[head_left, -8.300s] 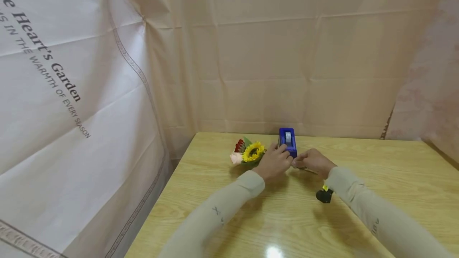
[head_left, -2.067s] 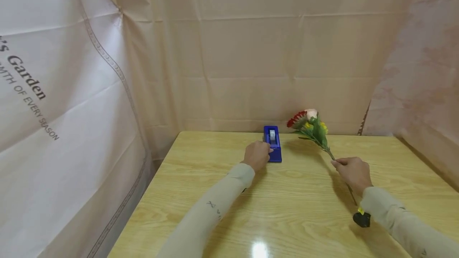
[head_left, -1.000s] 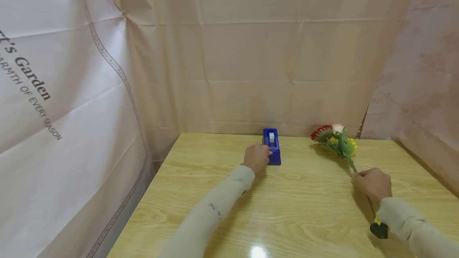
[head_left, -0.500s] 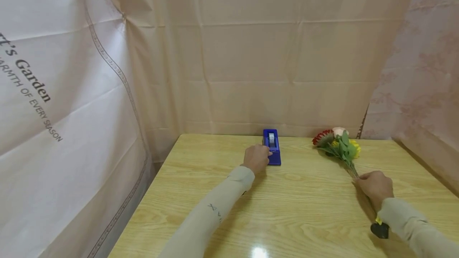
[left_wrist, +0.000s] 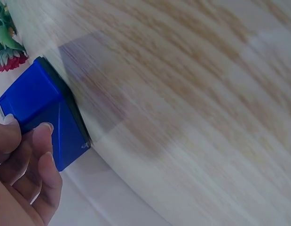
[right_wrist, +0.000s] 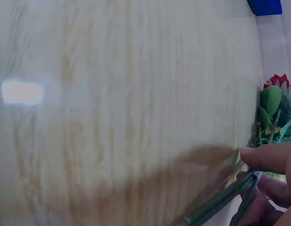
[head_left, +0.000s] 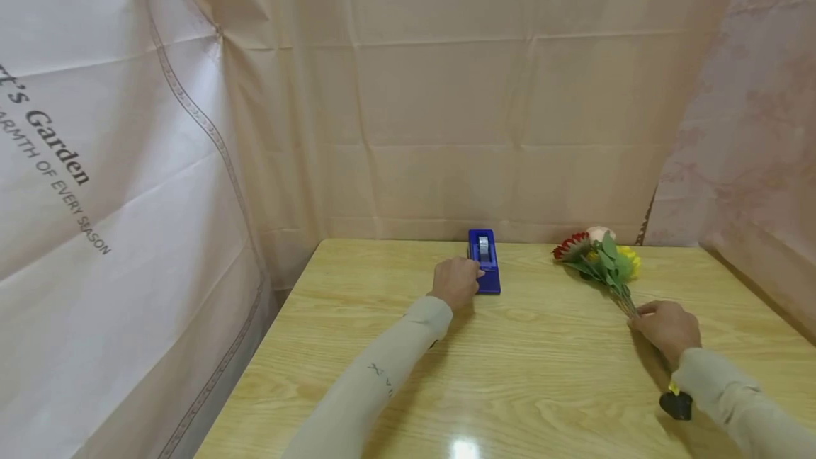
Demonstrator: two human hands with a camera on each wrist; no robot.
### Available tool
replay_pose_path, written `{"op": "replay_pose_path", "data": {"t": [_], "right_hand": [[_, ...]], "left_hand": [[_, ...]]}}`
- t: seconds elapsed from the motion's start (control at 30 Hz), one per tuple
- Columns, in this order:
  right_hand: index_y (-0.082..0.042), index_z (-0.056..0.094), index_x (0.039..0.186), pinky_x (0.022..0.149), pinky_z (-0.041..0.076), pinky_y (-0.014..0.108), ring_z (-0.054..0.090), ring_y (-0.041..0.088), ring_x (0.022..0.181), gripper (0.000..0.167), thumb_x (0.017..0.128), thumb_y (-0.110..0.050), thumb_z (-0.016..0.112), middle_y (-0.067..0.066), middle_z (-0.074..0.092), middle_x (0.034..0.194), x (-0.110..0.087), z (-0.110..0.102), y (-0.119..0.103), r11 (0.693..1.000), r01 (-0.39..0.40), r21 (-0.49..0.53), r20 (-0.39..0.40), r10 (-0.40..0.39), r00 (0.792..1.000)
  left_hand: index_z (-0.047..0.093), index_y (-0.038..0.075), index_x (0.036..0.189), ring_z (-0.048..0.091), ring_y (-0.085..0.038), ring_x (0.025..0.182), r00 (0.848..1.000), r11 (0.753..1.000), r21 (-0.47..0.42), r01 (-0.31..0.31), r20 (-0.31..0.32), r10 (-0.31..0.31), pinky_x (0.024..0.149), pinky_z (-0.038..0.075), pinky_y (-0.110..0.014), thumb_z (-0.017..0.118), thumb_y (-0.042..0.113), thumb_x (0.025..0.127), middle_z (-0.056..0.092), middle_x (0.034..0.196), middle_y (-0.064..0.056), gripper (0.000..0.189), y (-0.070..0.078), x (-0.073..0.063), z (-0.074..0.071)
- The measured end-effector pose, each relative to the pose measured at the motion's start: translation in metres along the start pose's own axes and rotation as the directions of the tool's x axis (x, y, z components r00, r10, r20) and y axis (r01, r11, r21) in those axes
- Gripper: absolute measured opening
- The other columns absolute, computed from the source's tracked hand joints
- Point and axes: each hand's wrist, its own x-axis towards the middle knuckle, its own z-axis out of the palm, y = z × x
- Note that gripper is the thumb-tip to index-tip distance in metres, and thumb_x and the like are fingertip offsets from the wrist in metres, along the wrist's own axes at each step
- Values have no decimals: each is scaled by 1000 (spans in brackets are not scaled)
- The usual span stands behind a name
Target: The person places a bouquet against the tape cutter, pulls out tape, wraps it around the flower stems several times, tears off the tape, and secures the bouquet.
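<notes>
My left hand is at the near left side of a blue tape dispenser, gripping its side with curled fingers and thumb. A roll of clear tape sits in the dispenser. In the left wrist view, fingertips press the blue casing. On the right, my right hand pinches the stems of a small bunch of flowers, low over the table. Its heads are a red flower, a pale pink rose and a yellow sunflower, with green leaves. The right wrist view shows green stems between thumb and fingers.
Both hands work over a light wood table, its back edge close to a beige cloth backdrop. A printed white cloth hangs at left, a pinkish one at right. A black piece with yellow shows below the right cuff.
Earlier both hands were together at the dispenser, flowers on its left. My right hand has since carried the bunch to the right and lowered it. The left hand stays at the dispenser.
</notes>
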Motion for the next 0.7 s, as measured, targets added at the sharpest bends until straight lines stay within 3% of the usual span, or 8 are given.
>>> {"op": "replay_pose_path", "data": {"t": [0.2,0.3,0.4,0.5,0.6,0.7], "right_hand": [[16,61,124,72,53,56,65,50,92,58,92,-31,72,33,69,108,3,-1,-7,1000,15,0,32,-15,999],[18,56,129,68,54,54,66,48,86,62,93,-30,70,34,69,102,2,4,-11,1000,22,10,3,-22,1000],[19,53,131,81,45,59,58,53,92,61,95,-28,68,35,67,98,1,8,-18,997,66,-26,-112,-69,991],[17,55,130,89,29,67,50,56,95,57,98,-29,66,37,65,98,0,12,-26,989,135,-54,-218,-143,965],[15,55,132,93,22,70,48,55,102,61,102,-37,63,40,62,112,0,13,-37,975,213,-56,-213,-220,952],[9,50,140,90,24,72,44,59,112,70,103,-49,58,42,52,130,1,13,-47,959,271,-81,-121,-279,953]], "left_hand": [[76,19,86,66,-10,66,999,999,-22,-50,-12,50,50,49,-29,63,29,103,75,85,4,24,-6,-3,1],[73,16,87,61,-8,65,996,995,-26,-93,1,93,53,50,-28,58,37,105,68,77,3,31,-11,-6,3],[73,14,94,62,-8,68,992,992,-40,-121,16,122,56,51,-28,58,39,105,69,80,2,32,-14,-8,3],[74,10,106,68,-12,76,988,988,-52,-146,40,148,61,54,-28,59,39,105,73,90,-1,33,-16,-11,-2],[72,10,125,70,-16,91,974,977,-36,-210,77,212,73,57,-30,59,37,105,74,107,-4,36,-23,-18,-8],[70,15,133,67,-18,108,938,943,-26,-333,92,334,90,54,-32,60,39,104,72,122,-3,38,-34,-25,-11]]}}
